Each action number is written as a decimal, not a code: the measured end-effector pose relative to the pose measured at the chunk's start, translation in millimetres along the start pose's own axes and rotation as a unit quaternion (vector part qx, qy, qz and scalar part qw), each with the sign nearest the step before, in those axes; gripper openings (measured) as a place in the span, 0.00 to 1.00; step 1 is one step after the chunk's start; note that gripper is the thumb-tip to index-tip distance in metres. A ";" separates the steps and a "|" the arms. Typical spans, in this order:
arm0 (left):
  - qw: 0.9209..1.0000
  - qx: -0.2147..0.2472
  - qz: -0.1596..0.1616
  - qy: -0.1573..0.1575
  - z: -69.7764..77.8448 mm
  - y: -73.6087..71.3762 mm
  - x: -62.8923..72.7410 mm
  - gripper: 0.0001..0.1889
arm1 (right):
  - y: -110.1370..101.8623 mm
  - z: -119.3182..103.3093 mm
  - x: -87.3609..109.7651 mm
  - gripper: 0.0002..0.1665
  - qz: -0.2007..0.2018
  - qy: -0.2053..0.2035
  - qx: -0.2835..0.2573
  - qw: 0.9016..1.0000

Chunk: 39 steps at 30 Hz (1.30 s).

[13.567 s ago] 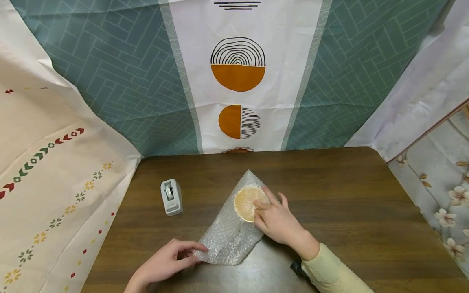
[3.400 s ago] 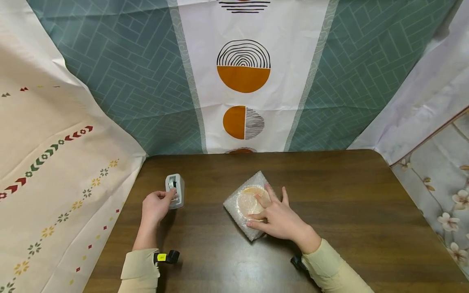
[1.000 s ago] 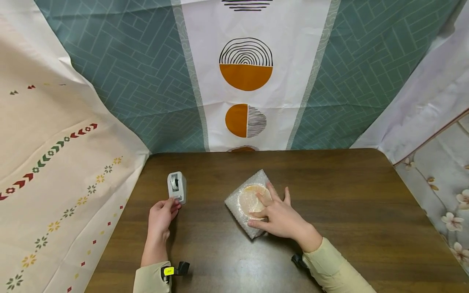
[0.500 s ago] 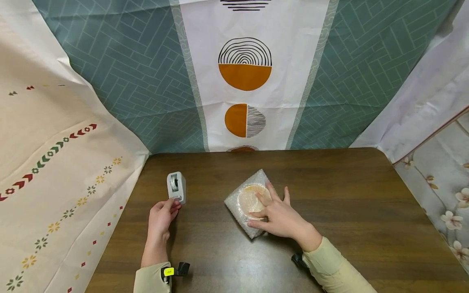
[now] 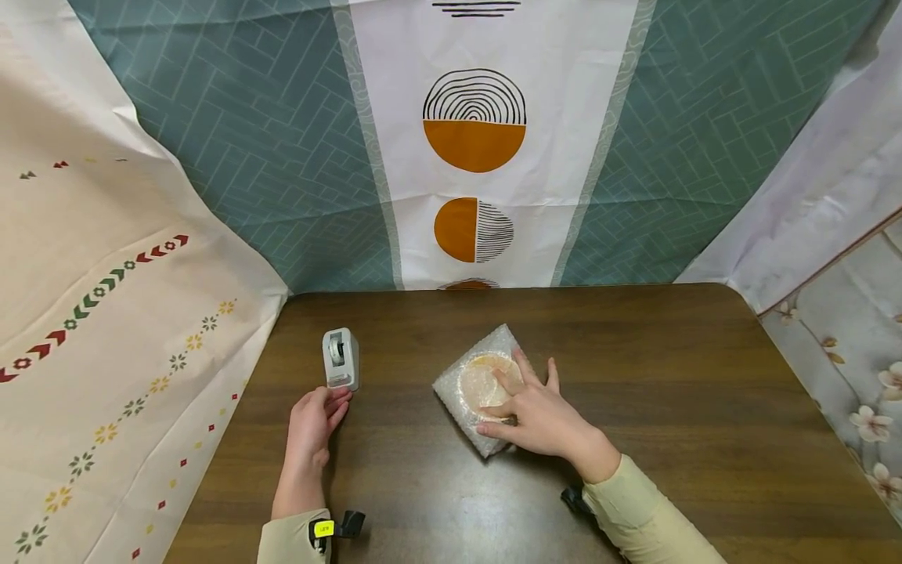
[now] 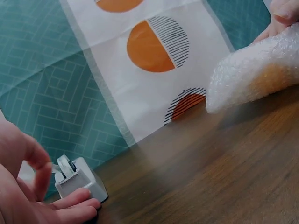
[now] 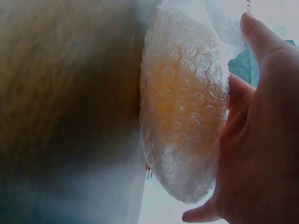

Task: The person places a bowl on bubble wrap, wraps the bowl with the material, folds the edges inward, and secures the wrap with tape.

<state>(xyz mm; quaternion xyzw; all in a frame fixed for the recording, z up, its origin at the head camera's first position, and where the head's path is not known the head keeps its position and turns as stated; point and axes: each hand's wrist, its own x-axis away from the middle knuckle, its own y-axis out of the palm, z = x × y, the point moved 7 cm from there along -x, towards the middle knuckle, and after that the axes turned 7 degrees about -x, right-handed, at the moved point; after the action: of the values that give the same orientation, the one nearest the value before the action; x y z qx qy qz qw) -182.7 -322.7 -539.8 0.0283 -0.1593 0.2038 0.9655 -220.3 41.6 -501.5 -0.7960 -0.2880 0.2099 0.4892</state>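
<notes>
A bubble-wrapped package lies on the table, with a round yellowish thing showing through its layers. My right hand rests on it with fingers spread; the right wrist view has the wrapped bundle close beside the palm. Farther left stands a white tape dispenser holding a roll of clear tape. My left hand is at the dispenser's near end. In the left wrist view, its thumb and curled forefinger pinch the tape's end by the cutter, while other fingers extend beneath.
The brown wooden table bears both things. A patterned cloth hangs behind its far edge. Cream cloth drapes along the left side, and a floral cloth along the right.
Since the earliest frame the bubble wrap has been folded into a compact package. My left hand has gone from the wrap to the dispenser, then slid to its near end. The right hand stays put.
</notes>
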 end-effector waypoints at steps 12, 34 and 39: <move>0.998 0.035 0.049 0.016 -7.9 -3.7 -1.8 0.21 | 0.0 -0.1 0.2 0.32 0.002 -0.002 0.002 1.000; 0.992 0.104 0.077 0.013 -14.1 -2.4 2.5 0.30 | -0.1 0.7 -0.2 0.32 -0.003 -0.006 0.003 1.000; 0.998 0.052 0.032 -0.008 -19.0 -3.4 0.6 0.29 | -0.3 0.7 -0.1 0.32 -0.003 -0.005 -0.001 1.000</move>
<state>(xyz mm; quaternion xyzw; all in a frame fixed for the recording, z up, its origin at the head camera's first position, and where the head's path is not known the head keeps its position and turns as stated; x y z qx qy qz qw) -175.2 -323.3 -557.5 0.0752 -0.1568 0.2429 0.9543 -220.8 42.1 -501.5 -0.7944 -0.2934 0.2121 0.4877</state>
